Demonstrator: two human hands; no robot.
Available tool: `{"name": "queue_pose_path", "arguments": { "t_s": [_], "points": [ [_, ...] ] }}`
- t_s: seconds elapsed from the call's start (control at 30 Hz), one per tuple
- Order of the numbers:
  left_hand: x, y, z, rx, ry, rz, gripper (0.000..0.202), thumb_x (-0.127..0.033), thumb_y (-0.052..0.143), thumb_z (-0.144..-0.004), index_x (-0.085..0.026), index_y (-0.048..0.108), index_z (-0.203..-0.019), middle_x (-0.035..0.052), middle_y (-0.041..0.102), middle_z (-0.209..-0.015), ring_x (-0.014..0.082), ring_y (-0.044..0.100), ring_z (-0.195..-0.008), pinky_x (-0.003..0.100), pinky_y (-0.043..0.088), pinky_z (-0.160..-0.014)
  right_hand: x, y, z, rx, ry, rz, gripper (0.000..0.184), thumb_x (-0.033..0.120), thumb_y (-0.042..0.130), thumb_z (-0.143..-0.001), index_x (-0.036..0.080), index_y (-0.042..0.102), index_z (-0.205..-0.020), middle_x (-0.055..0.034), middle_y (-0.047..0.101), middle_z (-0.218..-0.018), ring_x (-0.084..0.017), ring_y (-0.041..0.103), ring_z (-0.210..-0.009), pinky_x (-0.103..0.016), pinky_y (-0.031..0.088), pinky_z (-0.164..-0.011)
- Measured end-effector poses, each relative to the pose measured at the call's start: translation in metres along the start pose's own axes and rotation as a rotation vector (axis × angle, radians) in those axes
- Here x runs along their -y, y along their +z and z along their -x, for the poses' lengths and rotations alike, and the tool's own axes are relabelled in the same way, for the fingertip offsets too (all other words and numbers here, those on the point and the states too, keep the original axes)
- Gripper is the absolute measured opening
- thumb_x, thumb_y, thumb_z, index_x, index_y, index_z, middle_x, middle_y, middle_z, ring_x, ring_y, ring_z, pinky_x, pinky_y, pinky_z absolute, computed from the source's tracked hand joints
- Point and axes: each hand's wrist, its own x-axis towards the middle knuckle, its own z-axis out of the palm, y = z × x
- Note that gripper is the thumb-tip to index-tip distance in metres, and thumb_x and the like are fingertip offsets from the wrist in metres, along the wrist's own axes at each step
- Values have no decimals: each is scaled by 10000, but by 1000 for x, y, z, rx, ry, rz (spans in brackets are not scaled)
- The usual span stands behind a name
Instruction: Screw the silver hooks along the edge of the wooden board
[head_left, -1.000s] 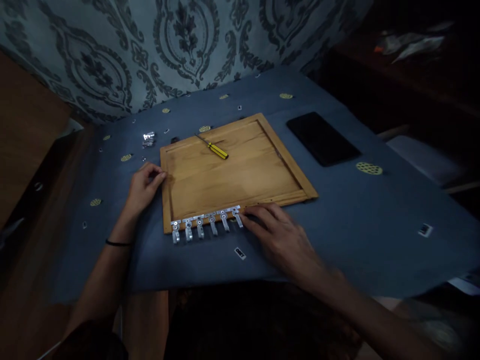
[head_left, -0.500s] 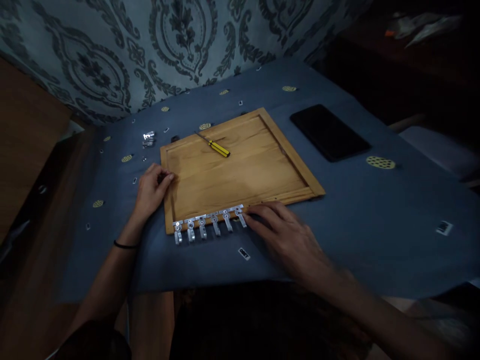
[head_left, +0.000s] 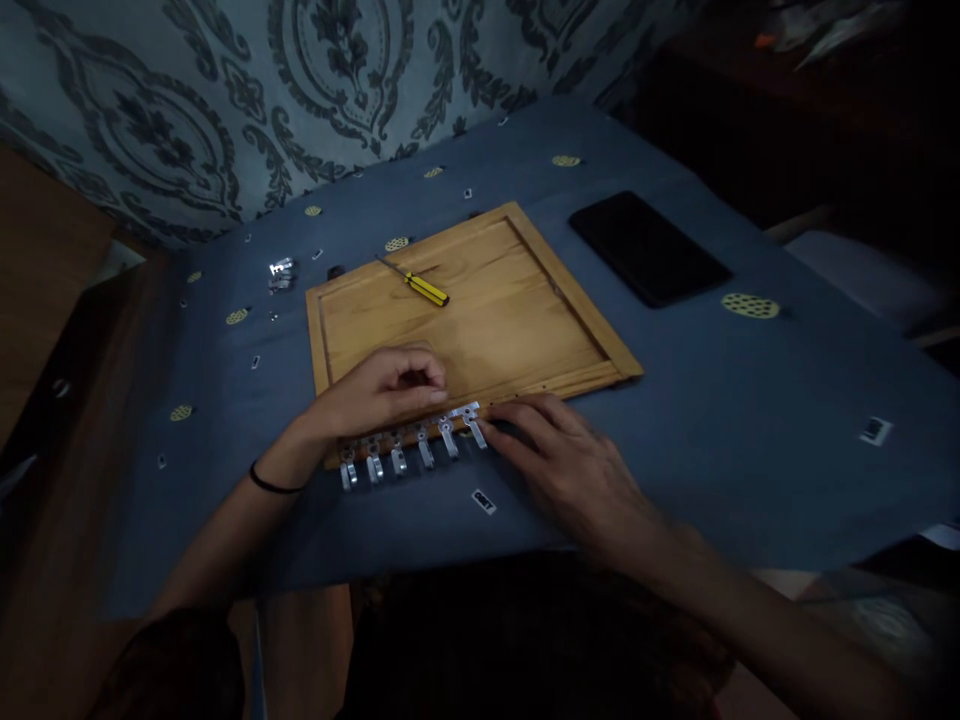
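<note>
A shallow wooden frame panel [head_left: 480,310] lies flat on the cloth-covered table. Along its near edge runs a row of several silver metal hooks [head_left: 425,447], their curved ends jutting toward me. My right hand [head_left: 566,455] has its fingertips on the rightmost metal hook [head_left: 472,425], holding it at the panel's edge. Over the near left of the panel is my left hand [head_left: 382,390], its thumb and fingers curled together just above the hooks; whatever they may hold is too small to make out. A screwdriver [head_left: 426,288] with a yellow and black handle rests on the panel.
More silver hooks [head_left: 281,272] lie in a small pile on the blue tablecloth [head_left: 675,450] at the left, with tiny bits [head_left: 273,316] nearby, probably screws. A black flat tablet-like slab [head_left: 649,245] is at the right. A patterned curtain or wall [head_left: 337,80] borders the table's far side.
My left hand has left the panel's left edge and moved right, over the panel, close to the rightmost hook. My right hand stays at that hook. The view has shifted slightly.
</note>
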Motion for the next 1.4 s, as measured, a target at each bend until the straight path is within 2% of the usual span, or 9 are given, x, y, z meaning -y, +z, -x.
{"name": "queue_pose_path", "arguments": {
  "t_s": [0.13, 0.33, 0.6, 0.7, 0.87, 1.17, 1.4],
  "points": [
    [-4, 8, -12, 122, 5, 106, 167, -329, 658, -893, -183, 631, -816, 17, 616, -868, 159, 585, -814, 285, 487, -763, 1, -2, -1, 7, 1, -11, 392, -15, 530, -906, 134, 671, -1240, -86, 728, -1132, -246, 564, -1041, -344, 566, -817],
    [3, 11, -19, 156, 50, 56, 196, -339, 663, -904, -173, 626, -807, 19, 603, -863, 164, 572, -836, 287, 458, -787, 1, -3, -1, 4, -3, -23, 363, -5, 551, -906, 124, 672, -1223, -96, 728, -1125, -252, 556, -1051, -345, 563, -792],
    [4, 5, -24, 267, 42, 10, 157, -316, 648, -904, -180, 620, -831, 14, 588, -897, 158, 555, -833, 286, 449, -763, 1, -4, -2, 10, -7, -25, 342, 18, 541, -940, 112, 678, -1239, -103, 729, -1125, -253, 557, -1050, -330, 553, -752],
    [2, 4, -26, 283, 23, -15, 157, -320, 636, -910, -180, 617, -841, 11, 591, -886, 155, 552, -826, 280, 449, -752, 0, -4, -1, -9, -12, -21, 327, 23, 539, -945, 114, 682, -1225, -100, 732, -1115, -252, 563, -1043, -350, 566, -811],
    [0, 1, -28, 321, 13, -80, 183, -341, 615, -921, -171, 628, -853, 18, 594, -886, 156, 559, -819, 276, 447, -729, 0, -2, 0, -1, -4, -20, 321, 27, 534, -956, 133, 679, -1222, -88, 734, -1119, -244, 571, -1031, -345, 578, -805],
    [-2, 2, -33, 329, 16, -177, 174, -328, 627, -917, -171, 640, -844, 8, 609, -858, 139, 560, -783, 254, 443, -705, 0, 1, -1, -12, -8, -4, 285, 50, 561, -958, 133, 679, -1204, -94, 730, -1124, -244, 568, -1052, -360, 584, -864],
    [-4, 3, -34, 321, -14, -200, 167, -313, 621, -902, -165, 629, -826, 1, 596, -818, 132, 545, -744, 249, 425, -669, 0, 1, 0, -3, -17, -2, 286, 55, 575, -948, 131, 675, -1205, -102, 724, -1133, -245, 561, -1070, -359, 579, -851]
  ]
}}
